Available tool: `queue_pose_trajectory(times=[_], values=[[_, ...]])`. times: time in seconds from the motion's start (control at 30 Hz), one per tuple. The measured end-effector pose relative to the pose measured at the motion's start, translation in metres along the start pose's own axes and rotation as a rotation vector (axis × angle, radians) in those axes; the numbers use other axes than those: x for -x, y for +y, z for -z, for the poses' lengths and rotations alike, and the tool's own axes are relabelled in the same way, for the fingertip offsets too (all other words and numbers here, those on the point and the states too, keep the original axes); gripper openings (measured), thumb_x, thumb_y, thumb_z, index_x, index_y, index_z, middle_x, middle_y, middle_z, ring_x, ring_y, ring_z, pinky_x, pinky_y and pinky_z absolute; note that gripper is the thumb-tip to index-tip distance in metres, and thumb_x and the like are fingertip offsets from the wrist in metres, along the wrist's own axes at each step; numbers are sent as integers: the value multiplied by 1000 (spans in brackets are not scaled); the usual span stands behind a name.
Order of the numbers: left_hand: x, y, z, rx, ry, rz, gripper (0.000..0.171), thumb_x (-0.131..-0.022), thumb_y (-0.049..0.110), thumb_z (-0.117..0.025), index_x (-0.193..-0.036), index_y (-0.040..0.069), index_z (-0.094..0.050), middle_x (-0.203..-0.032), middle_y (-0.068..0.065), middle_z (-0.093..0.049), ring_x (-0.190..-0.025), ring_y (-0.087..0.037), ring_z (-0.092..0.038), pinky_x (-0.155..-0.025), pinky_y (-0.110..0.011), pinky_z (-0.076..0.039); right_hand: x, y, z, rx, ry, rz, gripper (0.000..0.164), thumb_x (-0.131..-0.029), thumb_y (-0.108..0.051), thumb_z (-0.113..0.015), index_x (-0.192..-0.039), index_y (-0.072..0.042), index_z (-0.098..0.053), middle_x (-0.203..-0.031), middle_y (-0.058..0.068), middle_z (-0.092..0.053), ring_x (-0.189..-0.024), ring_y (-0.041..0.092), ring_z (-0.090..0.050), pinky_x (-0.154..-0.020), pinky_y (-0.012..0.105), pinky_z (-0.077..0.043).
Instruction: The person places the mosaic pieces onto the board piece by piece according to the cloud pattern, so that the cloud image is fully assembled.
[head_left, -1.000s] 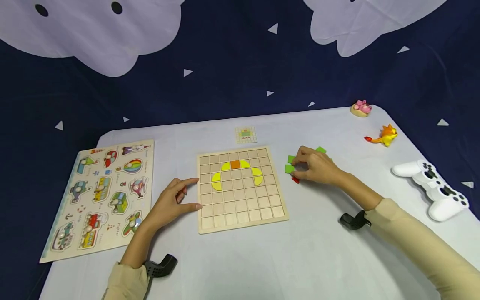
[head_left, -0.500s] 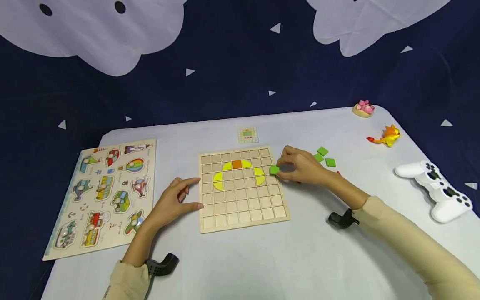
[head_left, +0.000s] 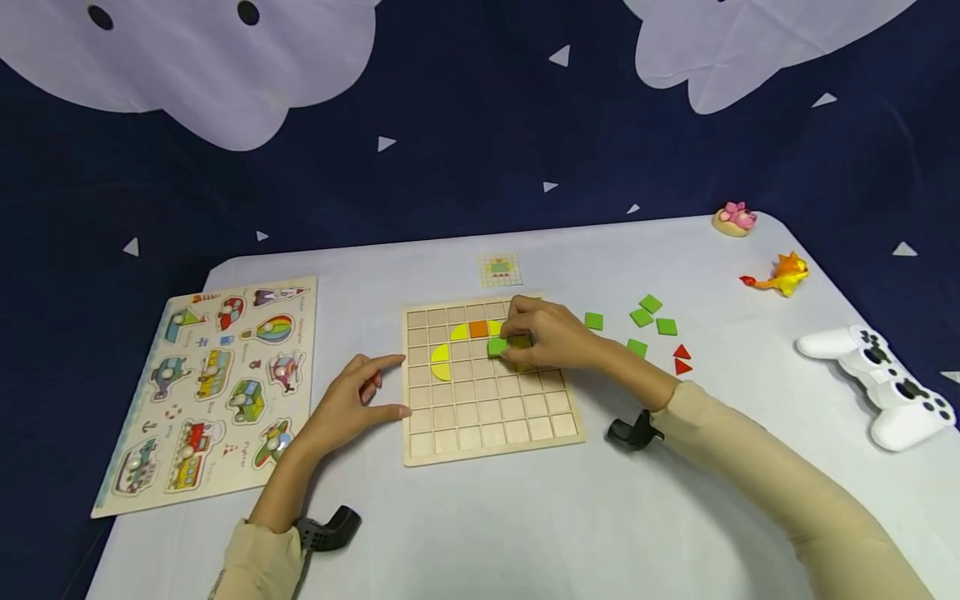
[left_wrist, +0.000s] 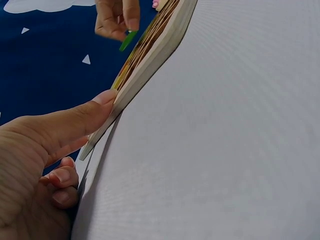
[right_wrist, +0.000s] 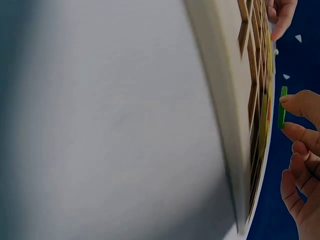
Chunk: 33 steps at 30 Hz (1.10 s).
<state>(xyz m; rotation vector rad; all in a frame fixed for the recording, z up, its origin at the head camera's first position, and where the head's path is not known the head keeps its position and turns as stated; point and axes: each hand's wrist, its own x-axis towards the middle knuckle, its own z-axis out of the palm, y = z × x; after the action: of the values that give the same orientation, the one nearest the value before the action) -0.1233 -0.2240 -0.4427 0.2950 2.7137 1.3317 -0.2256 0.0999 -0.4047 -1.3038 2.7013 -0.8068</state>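
Note:
My right hand pinches a green square tile between thumb and fingers, over the upper middle of a wooden grid board. In the right wrist view the tile is on edge, raised off the grid. An orange square and yellow curved pieces sit in the board's cells; those on the right are partly hidden by my right hand. With thumb and index finger spread, my left hand touches the board's left edge. The left wrist view has the thumb against that edge.
Right of the board lie several green tiles and two red triangles. A small pattern card is behind it. A picture puzzle board lies left; a white game controller and two small figures are at right.
My right hand has picked up a green tile from the loose pieces and carried it left over the board. My left hand stays at the board's edge.

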Motion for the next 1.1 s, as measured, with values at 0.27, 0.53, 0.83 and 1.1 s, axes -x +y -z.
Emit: queue_pose_trajectory(times=[0.27, 0.53, 0.83, 1.1], values=[[0, 0, -1, 5, 7, -18, 70, -76, 24, -87, -137, 8, -58, -88, -4, -40, -76, -14, -37, -67, -26, -32, -17, -10, -11, 29, -13, 29, 21, -82, -21, -80, -97, -7, -78, -90, -1, -56, -76, 10, -48, -70, 27, -44], [0, 1, 0, 7, 7, -11, 71, -75, 23, -88, -138, 10, -58, -88, -3, -39, -76, -15, -37, -67, -26, -33, -28, -16, -20, 83, -45, 60, 12, -86, -21, -76, -92, -11, -77, -90, -2, -56, -75, 8, -50, -68, 24, -46], [1, 1, 1, 14, 8, -8, 72, -75, 23, -88, -138, 11, -58, -88, -3, -39, -76, -15, -37, -68, -26, -33, -27, -17, -21, 37, -9, 55, 18, -85, -22, -79, -96, -8, -77, -92, 0, -59, -77, 12, -54, -71, 26, -46], [1, 1, 2, 17, 10, -8, 71, -74, 23, -88, -138, 12, -58, -89, -3, -40, -76, -15, -38, -67, -26, -33, -27, -18, -25, 50, 17, 70, 20, -87, -19, -78, -100, -5, -77, -92, 2, -60, -75, 14, -55, -68, 26, -45]])
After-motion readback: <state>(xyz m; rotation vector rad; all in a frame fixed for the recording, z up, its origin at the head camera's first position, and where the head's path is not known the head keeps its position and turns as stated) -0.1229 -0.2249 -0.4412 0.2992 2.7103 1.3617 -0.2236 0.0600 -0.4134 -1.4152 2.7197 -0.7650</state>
